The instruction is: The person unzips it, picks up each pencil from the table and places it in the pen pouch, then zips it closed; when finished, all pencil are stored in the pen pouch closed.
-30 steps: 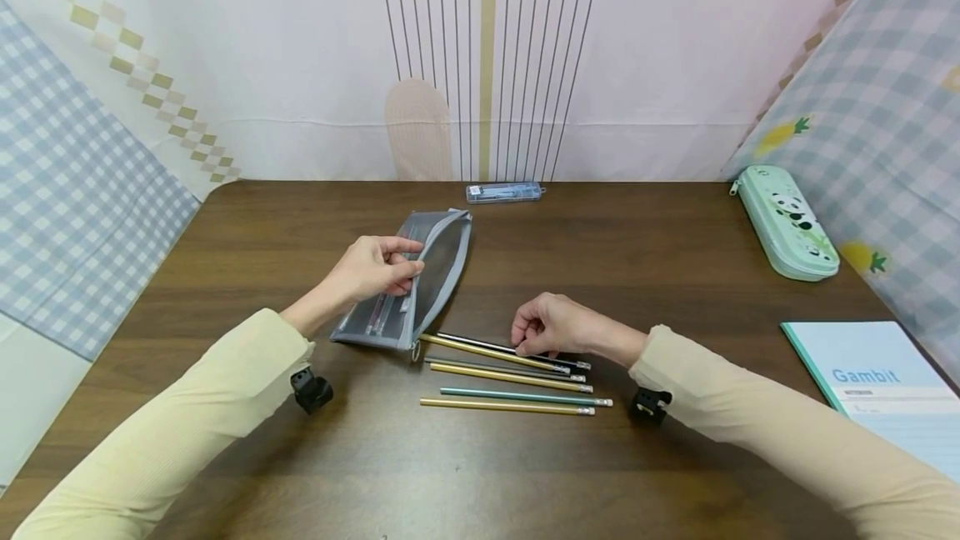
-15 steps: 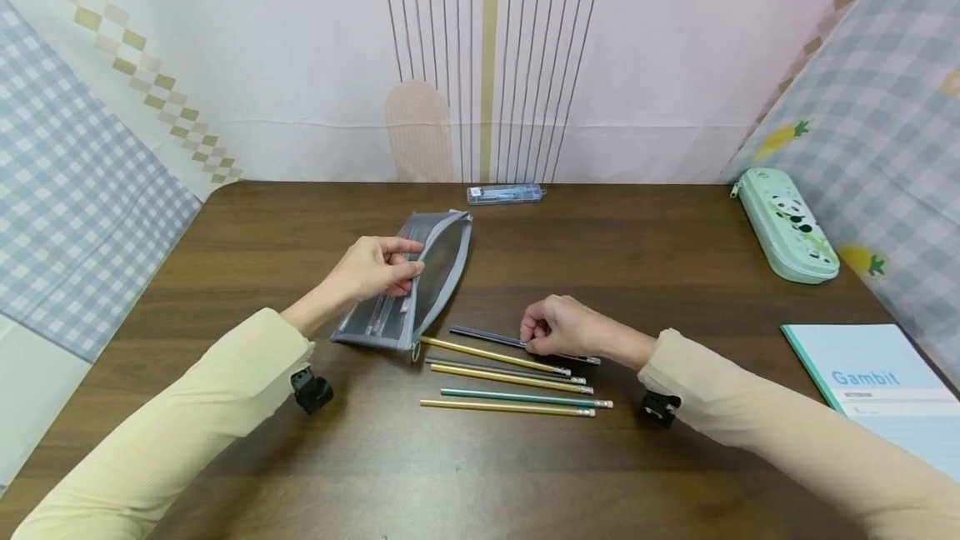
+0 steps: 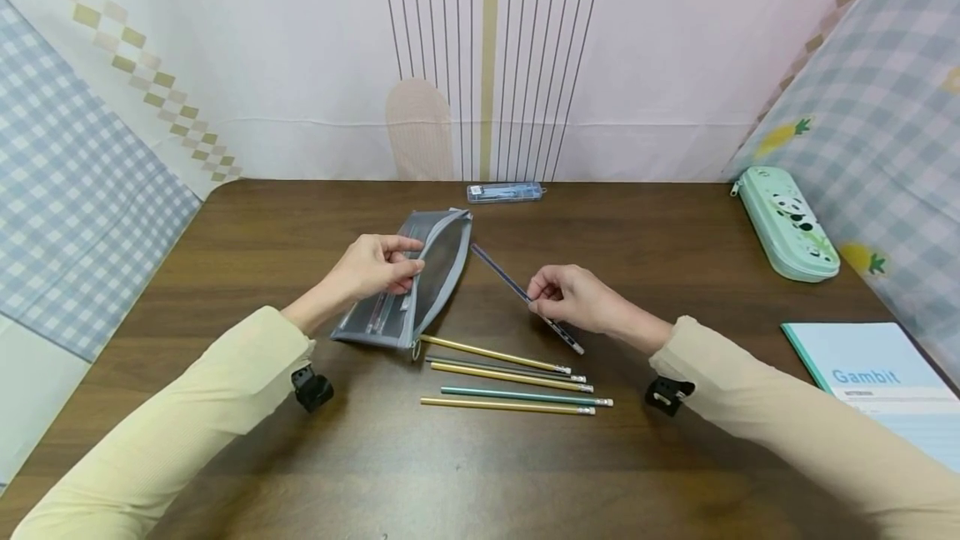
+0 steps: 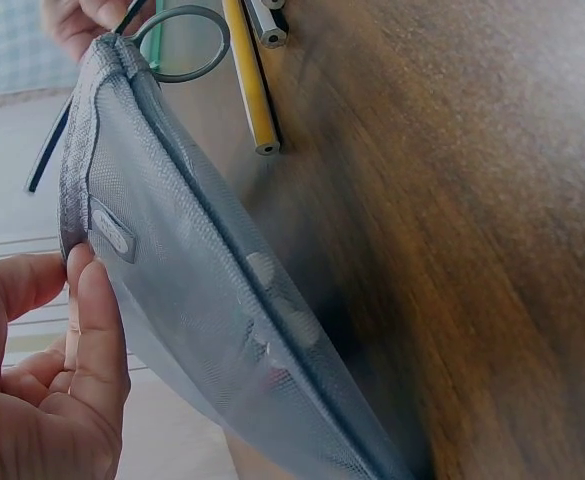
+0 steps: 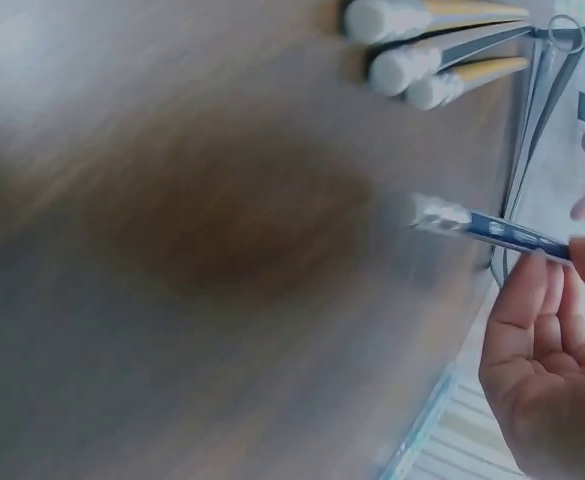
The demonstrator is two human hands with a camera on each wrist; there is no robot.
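A grey mesh pencil pouch [image 3: 442,273] lies left of centre with its zipped mouth spread apart. My left hand [image 3: 378,267] pinches the near-left edge of that mouth between thumb and fingers; the left wrist view shows the grip on the pouch's rim [image 4: 77,200]. Some slim items show through the mesh. My right hand [image 3: 573,298] pinches a dark blue pencil [image 3: 498,271] around its middle, raised and tilted, white eraser end toward me. Its far tip is near the pouch's right side. Several gold, grey and green pencils, including a gold pencil [image 3: 510,407], lie below the pouch.
A clear blue case [image 3: 505,192] lies at the table's back edge. To the right are a mint panda pencil case [image 3: 787,223] and a notebook [image 3: 870,373]. Patterned cloth [image 3: 300,65] hangs behind the wooden table [image 3: 450,482].
My right hand has lifted the dark blue pencil off the row of pencils, moved it up and to the right, and turned it. The left hand stays on the pouch.
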